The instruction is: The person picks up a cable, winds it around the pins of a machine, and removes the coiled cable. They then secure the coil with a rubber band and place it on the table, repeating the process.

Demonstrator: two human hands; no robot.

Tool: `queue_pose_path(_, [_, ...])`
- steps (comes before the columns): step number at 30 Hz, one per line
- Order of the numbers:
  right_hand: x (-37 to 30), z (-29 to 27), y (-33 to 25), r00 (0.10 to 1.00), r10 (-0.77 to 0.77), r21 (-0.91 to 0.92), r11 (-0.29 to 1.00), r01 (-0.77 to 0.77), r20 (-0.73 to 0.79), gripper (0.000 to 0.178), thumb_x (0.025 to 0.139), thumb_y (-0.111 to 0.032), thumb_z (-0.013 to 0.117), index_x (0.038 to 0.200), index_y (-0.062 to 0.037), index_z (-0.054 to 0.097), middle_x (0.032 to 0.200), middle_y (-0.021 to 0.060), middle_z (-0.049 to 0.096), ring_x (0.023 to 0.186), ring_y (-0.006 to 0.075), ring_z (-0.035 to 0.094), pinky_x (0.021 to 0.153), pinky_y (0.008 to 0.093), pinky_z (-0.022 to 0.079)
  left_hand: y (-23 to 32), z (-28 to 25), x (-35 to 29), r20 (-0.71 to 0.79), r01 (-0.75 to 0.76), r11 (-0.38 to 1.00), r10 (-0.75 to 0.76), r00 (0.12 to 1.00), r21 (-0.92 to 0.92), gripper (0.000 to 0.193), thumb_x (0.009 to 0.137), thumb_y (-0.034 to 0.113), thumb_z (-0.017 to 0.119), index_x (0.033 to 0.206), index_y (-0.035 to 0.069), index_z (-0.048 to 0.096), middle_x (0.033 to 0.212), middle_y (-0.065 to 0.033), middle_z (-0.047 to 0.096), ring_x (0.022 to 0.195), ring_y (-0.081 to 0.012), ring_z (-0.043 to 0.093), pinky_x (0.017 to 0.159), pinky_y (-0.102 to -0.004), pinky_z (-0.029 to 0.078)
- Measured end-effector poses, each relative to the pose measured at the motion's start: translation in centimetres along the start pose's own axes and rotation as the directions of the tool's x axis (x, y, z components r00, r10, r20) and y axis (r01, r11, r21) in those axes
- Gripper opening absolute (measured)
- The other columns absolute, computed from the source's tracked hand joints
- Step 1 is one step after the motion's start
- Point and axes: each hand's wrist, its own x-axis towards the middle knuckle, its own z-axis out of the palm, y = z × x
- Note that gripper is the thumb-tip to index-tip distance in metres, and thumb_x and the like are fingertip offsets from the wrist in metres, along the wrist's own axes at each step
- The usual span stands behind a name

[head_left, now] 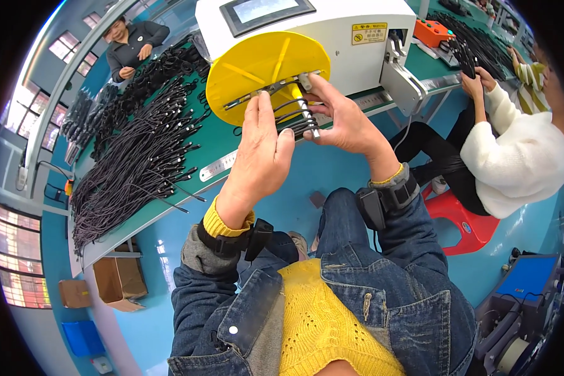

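A round yellow disc [238, 62] is mounted on the front of a white winding machine [351, 66]. Across the disc's face runs a metal bar with posts, and loops of black cable [288, 118] are wound there. My left hand [264, 150] has its fingers stretched up to the bar, fingertips at its left part, thumb apart. Around the right post my right hand [348, 122] is curled, its thumb at the cable loops and its upper fingers by a grey knob [304, 81]. Exactly how the fingers grip behind the loops is partly hidden.
Many black cables [138, 144] lie bundled on the green table [197, 160] at left, beside a steel ruler [219, 165]. A person [135, 47] sits across the table. At right, a person in white [514, 150] handles cables on a red stool [460, 225]. Cardboard boxes [120, 279] stand below.
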Motion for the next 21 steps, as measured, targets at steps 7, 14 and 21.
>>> queue_pose_path(7, [0.7, 0.3, 0.7, 0.997, -0.020, 0.130, 0.992, 0.009, 0.079, 0.088, 0.065, -0.014, 0.075, 0.134, 0.0020, 0.023, 0.118, 0.0155, 0.047, 0.107, 0.0193, 0.048, 0.093, 0.0313, 0.040, 0.0, -0.3, 0.3, -0.022, -0.034, 0.998, 0.034, 0.999, -0.043, 0.053, 0.082, 0.014, 0.040, 0.126, -0.013, 0.025, 0.117, -0.0292, 0.036, 0.107, -0.0415, 0.038, 0.094, -0.0405, 0.031])
queue_pose_path(14, [-2.0, 3.8, 0.1, 0.978, -0.030, -0.086, 0.996, 0.012, -0.206, 0.064, 0.068, -0.007, 0.069, 0.121, 0.0037, 0.035, 0.092, 0.0124, 0.060, 0.083, 0.0222, 0.061, 0.075, 0.0312, 0.049, 0.2, -0.2, 1.2, 0.068, -0.056, 0.998, 0.054, 0.996, 0.028, 0.029, 0.079, 0.015, 0.051, 0.098, -0.006, 0.045, 0.089, -0.0245, 0.048, 0.078, -0.0385, 0.050, 0.073, -0.0433, 0.043])
queue_pose_path(21, [-1.4, 4.6, -1.7, 0.926, -0.168, -0.324, 0.945, 0.053, -0.339, 0.029, 0.072, -0.002, 0.060, 0.095, 0.0018, 0.044, 0.076, 0.0194, 0.059, 0.068, 0.0344, 0.060, 0.058, 0.0351, 0.047, 1.0, -1.2, 1.4, 0.156, -0.097, 0.980, 0.069, 0.985, 0.176, 0.020, 0.078, 0.017, 0.056, 0.078, 0.000, 0.045, 0.069, -0.0173, 0.054, 0.064, -0.0365, 0.056, 0.057, -0.0421, 0.046])
